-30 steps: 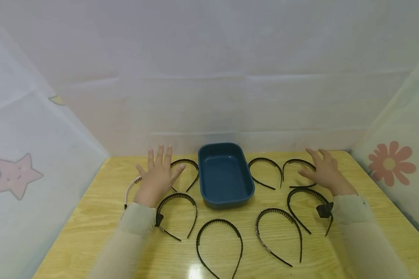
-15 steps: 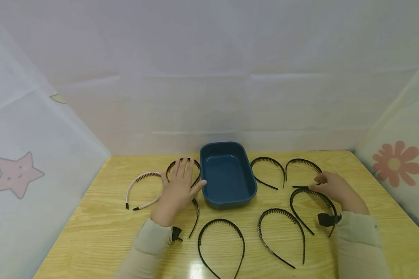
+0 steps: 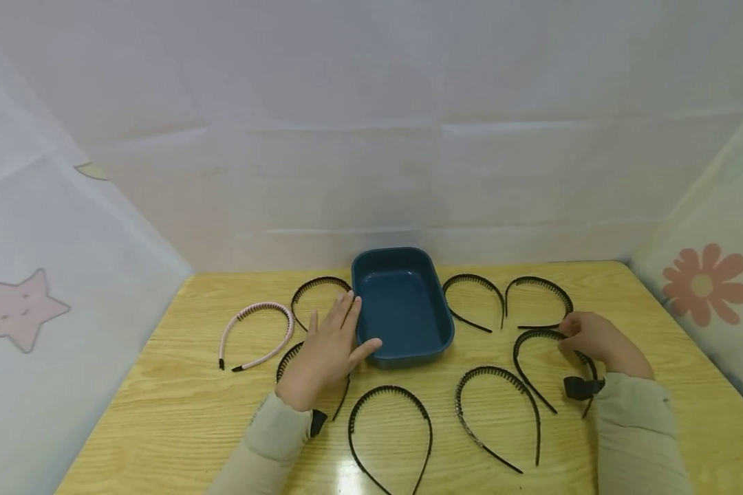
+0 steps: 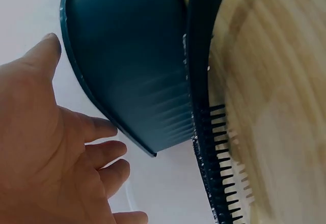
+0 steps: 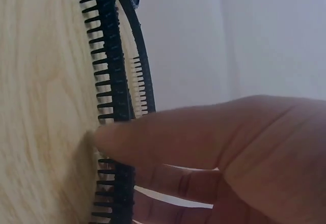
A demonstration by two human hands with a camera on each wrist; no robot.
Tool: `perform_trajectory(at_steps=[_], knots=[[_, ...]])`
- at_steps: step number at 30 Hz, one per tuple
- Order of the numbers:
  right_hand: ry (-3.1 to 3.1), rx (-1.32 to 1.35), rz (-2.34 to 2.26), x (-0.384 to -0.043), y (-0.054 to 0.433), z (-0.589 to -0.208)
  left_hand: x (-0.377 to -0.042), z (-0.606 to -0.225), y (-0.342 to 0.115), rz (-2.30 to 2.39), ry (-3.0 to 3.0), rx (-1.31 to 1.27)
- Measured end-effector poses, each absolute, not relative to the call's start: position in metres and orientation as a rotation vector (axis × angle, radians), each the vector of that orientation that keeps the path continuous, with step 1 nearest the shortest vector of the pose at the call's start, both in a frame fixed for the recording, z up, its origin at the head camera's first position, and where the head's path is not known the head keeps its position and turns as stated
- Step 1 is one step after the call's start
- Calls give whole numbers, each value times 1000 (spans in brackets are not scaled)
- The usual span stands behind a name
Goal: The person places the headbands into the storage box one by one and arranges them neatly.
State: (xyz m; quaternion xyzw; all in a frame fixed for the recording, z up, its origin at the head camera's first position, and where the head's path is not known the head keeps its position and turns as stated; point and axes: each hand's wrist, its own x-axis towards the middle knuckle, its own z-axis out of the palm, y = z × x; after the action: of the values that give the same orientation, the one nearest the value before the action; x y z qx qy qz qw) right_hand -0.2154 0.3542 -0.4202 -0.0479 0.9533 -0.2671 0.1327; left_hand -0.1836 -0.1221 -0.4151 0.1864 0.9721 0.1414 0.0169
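My left hand [image 3: 325,354] has its fingers spread at the left rim of a blue rectangular container [image 3: 399,302]. In the left wrist view its fingertips are right at the rim of the container [image 4: 122,56], and a black toothed headband [image 4: 201,107] crosses in front. At the right, my right hand [image 3: 603,342] pinches the top of a black toothed headband [image 3: 519,347] lying on the table. The right wrist view shows the thumb [image 5: 153,135] across the toothed band [image 5: 109,56], with the other fingers behind it.
A pink headband [image 3: 223,337] lies at the left. Several more black headbands lie around the container, including one at front centre [image 3: 430,433], one at front right [image 3: 535,412] and one at back right [image 3: 508,295]. A pale cloth wall [image 3: 316,172] stands behind the wooden table [image 3: 161,412].
My left hand has moved right, from beside the pink headband to the container's rim. The right hand has come down from the back right and taken hold of the black headband.
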Motion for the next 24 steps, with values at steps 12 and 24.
perform_trajectory(at_steps=[12,24], knots=[[2819,-151,-773,-214,355,-420,-180,-415,-120,422,2997,564],[2935,-174,-735,-210,355,-409,-181,-415,-121,483,2922,577]])
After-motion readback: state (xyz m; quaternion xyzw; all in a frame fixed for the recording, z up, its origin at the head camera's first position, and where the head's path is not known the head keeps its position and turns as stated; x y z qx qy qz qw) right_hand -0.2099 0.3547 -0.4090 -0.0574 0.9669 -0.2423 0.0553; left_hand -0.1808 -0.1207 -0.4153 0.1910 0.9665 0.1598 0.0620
